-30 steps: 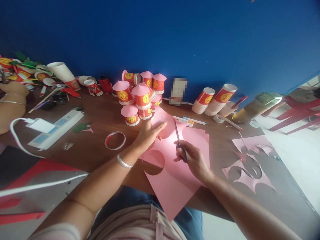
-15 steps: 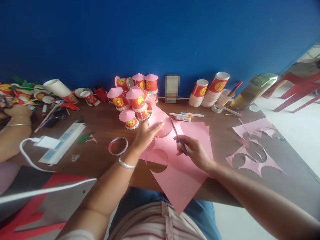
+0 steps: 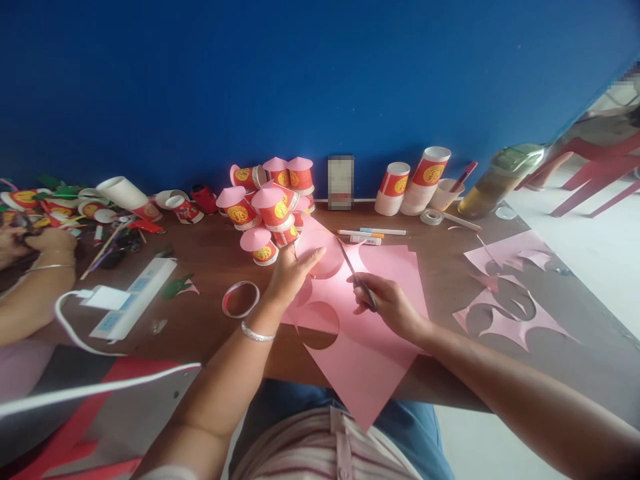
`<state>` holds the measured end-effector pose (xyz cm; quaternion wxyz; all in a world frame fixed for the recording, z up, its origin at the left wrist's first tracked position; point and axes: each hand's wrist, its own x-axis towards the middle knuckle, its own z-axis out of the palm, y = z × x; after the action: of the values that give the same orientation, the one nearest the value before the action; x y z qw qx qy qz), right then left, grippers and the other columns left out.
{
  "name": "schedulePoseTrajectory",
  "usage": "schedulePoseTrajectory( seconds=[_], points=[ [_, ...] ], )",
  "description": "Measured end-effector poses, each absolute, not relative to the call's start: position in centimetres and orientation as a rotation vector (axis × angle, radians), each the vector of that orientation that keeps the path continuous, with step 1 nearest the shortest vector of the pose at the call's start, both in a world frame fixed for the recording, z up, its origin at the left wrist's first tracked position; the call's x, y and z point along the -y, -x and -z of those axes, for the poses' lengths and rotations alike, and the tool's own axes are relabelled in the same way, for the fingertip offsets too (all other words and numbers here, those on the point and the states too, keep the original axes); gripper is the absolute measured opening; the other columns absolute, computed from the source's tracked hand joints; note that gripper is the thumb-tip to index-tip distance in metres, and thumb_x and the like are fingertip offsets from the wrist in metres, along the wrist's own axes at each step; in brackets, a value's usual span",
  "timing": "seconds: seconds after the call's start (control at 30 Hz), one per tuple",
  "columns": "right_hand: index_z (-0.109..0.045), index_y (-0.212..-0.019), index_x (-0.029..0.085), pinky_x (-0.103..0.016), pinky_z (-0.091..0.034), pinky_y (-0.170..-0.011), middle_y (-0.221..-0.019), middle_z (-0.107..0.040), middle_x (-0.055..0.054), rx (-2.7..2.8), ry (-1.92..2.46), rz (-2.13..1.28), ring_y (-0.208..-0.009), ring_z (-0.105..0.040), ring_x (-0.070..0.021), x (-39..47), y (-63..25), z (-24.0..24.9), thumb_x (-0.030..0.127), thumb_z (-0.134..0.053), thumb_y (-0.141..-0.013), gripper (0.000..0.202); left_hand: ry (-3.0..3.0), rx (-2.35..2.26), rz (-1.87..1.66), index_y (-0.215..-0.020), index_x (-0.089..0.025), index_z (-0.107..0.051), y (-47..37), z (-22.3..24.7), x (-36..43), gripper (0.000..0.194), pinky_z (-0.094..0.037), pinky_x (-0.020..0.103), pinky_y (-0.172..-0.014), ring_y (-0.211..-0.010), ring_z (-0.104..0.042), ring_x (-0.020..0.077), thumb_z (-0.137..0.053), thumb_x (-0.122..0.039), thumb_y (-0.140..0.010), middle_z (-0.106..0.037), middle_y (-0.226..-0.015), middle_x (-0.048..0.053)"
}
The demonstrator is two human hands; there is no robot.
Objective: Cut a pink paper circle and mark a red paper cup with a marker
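A sheet of pink paper [image 3: 370,353] with round cut-outs hangs partly over the table's front edge. My left hand [image 3: 295,272] grips its far left part, thumb on top, close to a circle outlined there. In my right hand [image 3: 387,300] is a pair of scissors [image 3: 361,279], their blades pointing up and left along that circle's right edge. Just behind my left hand stand several red paper cups with pink cone tops [image 3: 273,205]. A roll of tape [image 3: 241,299] lies left of my wrist.
Markers [image 3: 383,232] lie behind the paper. Stacked cups [image 3: 423,187] and a bottle [image 3: 493,187] stand at the back right. Pink scraps [image 3: 520,323] lie right. At left are a power strip [image 3: 133,300] with a white cable and another person's hand [image 3: 55,250].
The camera view has shifted slightly, moving the surroundings a little. Both hands keep nearly the same hold on the paper and scissors; the blades stay at the circle's edge.
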<state>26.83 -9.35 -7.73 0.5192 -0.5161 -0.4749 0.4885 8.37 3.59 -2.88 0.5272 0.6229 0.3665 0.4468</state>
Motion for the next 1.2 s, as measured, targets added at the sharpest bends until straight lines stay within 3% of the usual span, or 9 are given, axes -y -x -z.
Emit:
schedulePoseTrajectory(
  seconds=[0.13,0.33,0.87,1.2],
  points=[
    [-0.074,-0.104,0.017,-0.036,-0.066,-0.071,-0.079,-0.057,0.002,1.152,1.257,-1.166,-0.066,-0.057,-0.0115,9.4,-27.0,7.9,0.066,-0.071,-0.094,0.050,-1.501,-0.864,-1.047,-0.084,-0.016,-0.067,-8.2,3.4,-3.9,0.037,-0.056,0.026,-0.072,-0.077,-0.061,0.0155,-0.086,-0.047,-0.082,-0.066,-0.080,0.002],
    [-0.075,-0.110,0.017,-0.037,-0.064,-0.073,-0.082,-0.065,0.000,1.152,1.281,-1.163,-0.067,-0.062,-0.0131,9.4,-27.2,8.2,0.062,-0.074,-0.093,0.048,-1.432,-0.898,-1.010,-0.072,-0.018,-0.057,-8.1,3.5,-4.0,0.046,-0.045,0.022,-0.051,-0.059,-0.047,0.0103,-0.087,-0.053,-0.079,-0.053,-0.064,-0.003],
    [-0.077,-0.110,0.017,-0.036,-0.064,-0.072,-0.083,-0.067,-0.001,1.173,1.305,-1.145,-0.066,-0.066,-0.0142,9.5,-27.3,8.4,0.063,-0.073,-0.094,0.048,-1.432,-0.811,-0.969,-0.076,-0.017,-0.065,-8.0,3.5,-4.2,0.041,-0.044,0.022,-0.054,-0.061,-0.050,0.0107,-0.086,-0.051,-0.081,-0.058,-0.068,-0.001],
    [-0.077,-0.107,0.017,-0.035,-0.059,-0.067,-0.073,-0.066,-0.001,1.173,1.299,-1.124,-0.065,-0.063,-0.0159,9.4,-27.1,7.3,0.065,-0.076,-0.089,0.051,-1.389,-0.845,-0.949,-0.070,-0.018,-0.059,-7.9,3.5,-4.2,0.043,-0.036,0.022,-0.045,-0.049,-0.043,0.0081,-0.085,-0.050,-0.080,-0.049,-0.057,-0.005]
  ],
)
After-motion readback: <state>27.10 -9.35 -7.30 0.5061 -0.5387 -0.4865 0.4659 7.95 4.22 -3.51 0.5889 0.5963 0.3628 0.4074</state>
